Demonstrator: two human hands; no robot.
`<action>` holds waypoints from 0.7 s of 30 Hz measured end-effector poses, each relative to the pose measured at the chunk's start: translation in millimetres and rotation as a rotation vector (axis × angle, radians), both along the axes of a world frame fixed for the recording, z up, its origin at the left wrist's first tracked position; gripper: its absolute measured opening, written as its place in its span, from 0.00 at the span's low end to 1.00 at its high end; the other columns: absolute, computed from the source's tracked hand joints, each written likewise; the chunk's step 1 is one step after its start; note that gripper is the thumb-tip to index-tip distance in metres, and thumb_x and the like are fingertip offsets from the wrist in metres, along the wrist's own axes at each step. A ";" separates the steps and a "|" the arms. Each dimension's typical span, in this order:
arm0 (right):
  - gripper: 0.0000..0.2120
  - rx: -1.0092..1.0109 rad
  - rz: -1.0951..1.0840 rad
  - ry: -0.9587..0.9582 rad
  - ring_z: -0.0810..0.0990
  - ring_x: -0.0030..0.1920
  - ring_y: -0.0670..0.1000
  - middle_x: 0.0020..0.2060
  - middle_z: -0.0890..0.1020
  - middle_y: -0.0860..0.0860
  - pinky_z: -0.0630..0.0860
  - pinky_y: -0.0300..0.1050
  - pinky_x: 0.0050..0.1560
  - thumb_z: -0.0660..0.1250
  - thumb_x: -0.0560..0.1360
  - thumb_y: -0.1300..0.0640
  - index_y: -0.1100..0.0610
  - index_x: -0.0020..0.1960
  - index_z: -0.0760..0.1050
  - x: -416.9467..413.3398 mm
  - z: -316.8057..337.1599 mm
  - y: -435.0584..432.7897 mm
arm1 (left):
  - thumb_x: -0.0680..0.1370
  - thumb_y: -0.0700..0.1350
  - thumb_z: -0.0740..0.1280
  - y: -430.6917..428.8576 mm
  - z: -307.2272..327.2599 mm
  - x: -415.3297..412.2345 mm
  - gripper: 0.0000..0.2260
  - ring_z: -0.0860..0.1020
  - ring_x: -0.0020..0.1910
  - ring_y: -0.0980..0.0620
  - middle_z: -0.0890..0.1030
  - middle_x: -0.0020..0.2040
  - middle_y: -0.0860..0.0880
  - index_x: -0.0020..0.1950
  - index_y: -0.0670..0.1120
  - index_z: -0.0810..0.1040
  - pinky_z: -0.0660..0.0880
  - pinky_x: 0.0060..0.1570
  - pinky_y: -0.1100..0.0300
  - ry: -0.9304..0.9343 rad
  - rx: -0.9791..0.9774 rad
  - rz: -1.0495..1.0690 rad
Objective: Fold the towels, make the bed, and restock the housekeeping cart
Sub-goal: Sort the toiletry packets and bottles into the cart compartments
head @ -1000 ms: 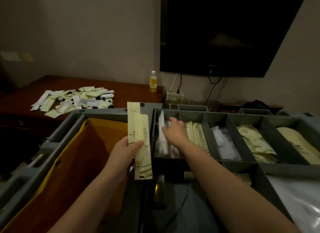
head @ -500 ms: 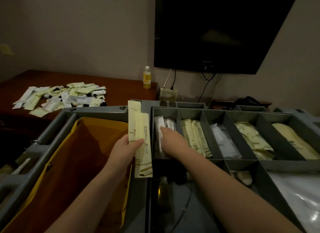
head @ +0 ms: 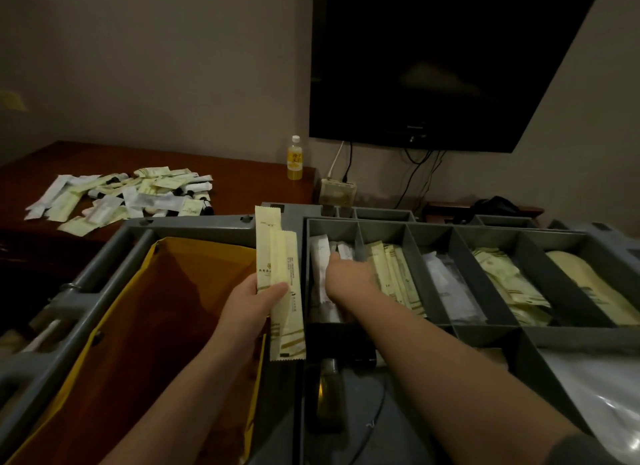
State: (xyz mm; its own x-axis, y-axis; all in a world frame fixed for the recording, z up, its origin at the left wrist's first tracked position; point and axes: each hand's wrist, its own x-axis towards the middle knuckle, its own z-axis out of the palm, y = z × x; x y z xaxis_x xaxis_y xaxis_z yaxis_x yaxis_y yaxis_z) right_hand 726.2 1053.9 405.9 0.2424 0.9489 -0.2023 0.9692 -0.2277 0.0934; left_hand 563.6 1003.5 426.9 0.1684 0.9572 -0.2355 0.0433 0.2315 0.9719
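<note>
My left hand (head: pixel 251 300) grips two long cream sachets (head: pixel 280 284), held upright over the gap between the yellow bag and the tray. The grey housekeeping cart's divided tray (head: pixel 412 243) lies ahead. My right hand (head: pixel 348 276) reaches into its leftmost compartment, fingers down among white packets (head: pixel 320 253); its fingertips are hidden, so a hold cannot be made out. Neighbouring compartments hold cream sachets (head: pixel 398 274), clear wrapped items (head: pixel 446 284) and more cream packets (head: pixel 509 284).
A yellow-lined bag (head: pixel 173 326) fills the cart's left side. Several loose sachets (head: pixel 121 198) lie scattered on the dark wooden desk (head: pixel 242 184), beside a yellow drink bottle (head: pixel 295 159). A wall television (head: pixel 433 66) hangs above, with cables and a small box (head: pixel 337 191) below.
My right hand has shifted slightly within the leftmost compartment among the white packets. My left hand keeps the two sachets in the same place; the view dipped a little.
</note>
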 end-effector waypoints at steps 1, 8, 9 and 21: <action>0.28 0.000 -0.045 0.048 0.76 0.60 0.58 0.62 0.75 0.58 0.70 0.48 0.57 0.57 0.78 0.63 0.62 0.75 0.51 -1.2 -0.1 2.7 | 0.79 0.41 0.63 -0.6 -0.1 -0.3 0.14 0.74 0.60 0.44 0.77 0.60 0.46 0.65 0.45 0.72 0.74 0.47 0.53 0.002 -0.001 0.003; 0.26 0.118 -0.158 0.302 0.75 0.60 0.60 0.62 0.74 0.62 0.74 0.50 0.53 0.57 0.77 0.67 0.62 0.73 0.56 4.0 3.5 2.2 | 0.79 0.40 0.63 2.1 0.0 -6.2 0.15 0.75 0.57 0.46 0.77 0.60 0.46 0.66 0.45 0.72 0.75 0.43 0.57 -0.023 0.001 0.020; 0.25 0.134 -0.153 0.318 0.75 0.60 0.60 0.61 0.75 0.62 0.74 0.50 0.52 0.57 0.77 0.67 0.62 0.73 0.57 5.0 4.8 0.1 | 0.79 0.40 0.63 2.8 -1.1 -6.7 0.15 0.75 0.59 0.45 0.77 0.60 0.45 0.66 0.44 0.71 0.75 0.43 0.57 -0.028 0.000 0.021; 0.25 0.038 -0.028 0.080 0.55 0.73 0.61 0.74 0.56 0.62 0.60 0.53 0.70 0.57 0.79 0.59 0.65 0.73 0.59 -3.5 -24.6 1.3 | 0.79 0.40 0.63 7.3 -5.3 -3.9 0.15 0.75 0.59 0.46 0.77 0.61 0.46 0.66 0.45 0.72 0.75 0.46 0.56 -0.019 0.018 0.001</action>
